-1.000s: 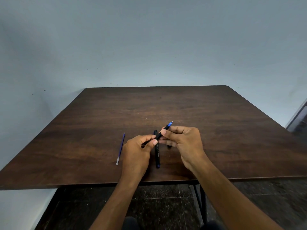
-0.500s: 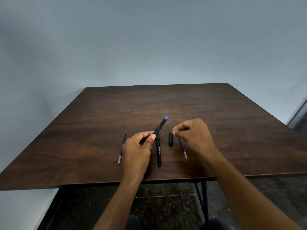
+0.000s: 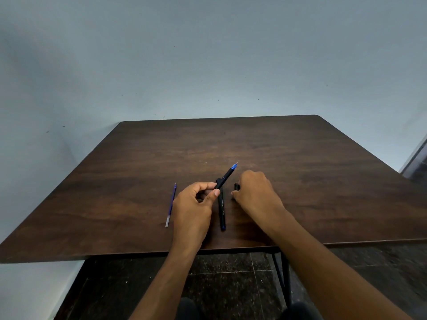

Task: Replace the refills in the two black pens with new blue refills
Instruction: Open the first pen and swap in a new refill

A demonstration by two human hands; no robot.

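The dark wooden table (image 3: 300, 181) has wide bare wood toward its far edge and both sides, while the work sits close to the near edge, with the pale wall just behind the far edge. The left hand (image 3: 193, 209) pinches an uncapped black pen (image 3: 225, 177) between thumb and forefinger, its long axis slanting up and away to the right with the blue tip farthest from the person. The right hand (image 3: 256, 195) curls knuckles-up over a small black cap (image 3: 236, 187) just right of the second black pen (image 3: 222, 211), which lies flat pointing away beneath the held one, and a blue refill (image 3: 171, 205) lies nearly parallel, left of the left hand; whether the right fingers actually grip the cap I cannot tell.
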